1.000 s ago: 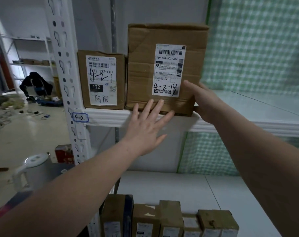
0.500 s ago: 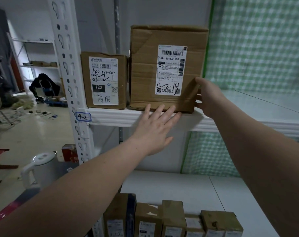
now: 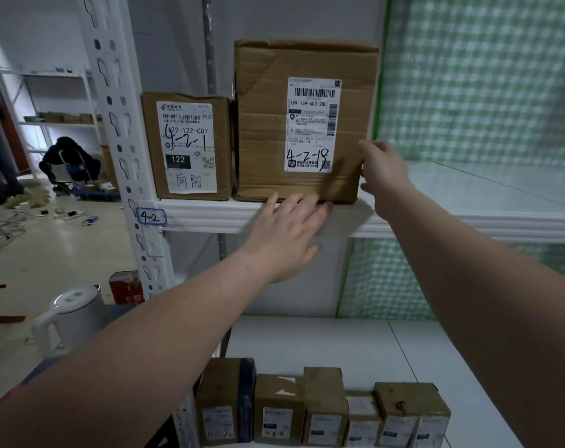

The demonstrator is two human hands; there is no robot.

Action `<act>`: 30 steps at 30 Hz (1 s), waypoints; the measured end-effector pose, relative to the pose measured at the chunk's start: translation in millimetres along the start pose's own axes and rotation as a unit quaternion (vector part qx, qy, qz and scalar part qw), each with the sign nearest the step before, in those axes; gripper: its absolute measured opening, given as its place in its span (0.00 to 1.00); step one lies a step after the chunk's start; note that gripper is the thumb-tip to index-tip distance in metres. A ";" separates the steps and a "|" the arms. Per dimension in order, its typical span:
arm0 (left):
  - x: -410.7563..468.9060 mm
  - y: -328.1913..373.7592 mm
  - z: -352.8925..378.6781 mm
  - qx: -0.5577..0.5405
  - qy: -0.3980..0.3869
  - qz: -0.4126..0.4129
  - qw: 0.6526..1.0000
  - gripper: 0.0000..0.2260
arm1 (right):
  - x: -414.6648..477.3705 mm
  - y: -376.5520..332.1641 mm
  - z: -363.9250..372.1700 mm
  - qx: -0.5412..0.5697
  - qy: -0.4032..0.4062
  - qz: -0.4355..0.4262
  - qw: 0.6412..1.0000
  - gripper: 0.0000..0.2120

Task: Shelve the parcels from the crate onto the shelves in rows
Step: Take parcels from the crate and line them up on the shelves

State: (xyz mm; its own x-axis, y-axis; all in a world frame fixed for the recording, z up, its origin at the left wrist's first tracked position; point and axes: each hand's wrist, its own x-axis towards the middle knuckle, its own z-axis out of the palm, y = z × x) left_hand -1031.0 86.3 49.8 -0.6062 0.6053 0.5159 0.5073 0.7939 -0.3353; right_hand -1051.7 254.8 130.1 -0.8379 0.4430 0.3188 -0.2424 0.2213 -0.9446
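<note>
Cardboard dominates the upper white metal shelf (image 3: 210,215): a large brown cardboard parcel (image 3: 265,124) stands upright at the front edge, taller than it is wide. Its white shipping label (image 3: 313,124), handwritten "4-2-18", faces outward. It sits just beside a smaller brown cardboard parcel (image 3: 186,147) on its left, with barely a sliver between them. The left hand (image 3: 284,234) is flat and spread, its fingertips meeting the parcel's lower front edge from below. The right hand (image 3: 384,176) lies against the lower right corner, thumb on the front face. Its other fingers are hidden round the side, so I cannot tell whether it grips or merely presses. The parcel looks creased and taped. Any final nudge would likely go leftward or back, and the right hand is better placed for that.
</note>
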 end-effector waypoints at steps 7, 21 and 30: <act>-19.2 10.1 11.6 -0.143 0.096 0.006 0.985 0.12 | -58.6 24.9 -10.1 -0.093 0.123 -0.145 0.977 0.08; -212.3 136.5 50.7 -0.337 -0.234 -0.282 0.867 0.14 | -247.1 203.0 -90.0 -0.195 -0.301 0.146 0.922 0.09; -394.6 236.6 13.5 -0.384 -0.364 -0.430 0.732 0.14 | -383.4 274.9 -136.9 -0.237 -0.425 0.306 0.818 0.06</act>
State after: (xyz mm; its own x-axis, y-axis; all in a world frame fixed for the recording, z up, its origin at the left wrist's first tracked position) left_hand -680.1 36.0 -243.7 -0.9274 -0.0061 -0.3739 -0.2281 0.8015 0.5527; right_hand -730.2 264.7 -241.1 -0.8175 -0.1229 -0.5626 0.3985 0.5846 -0.7067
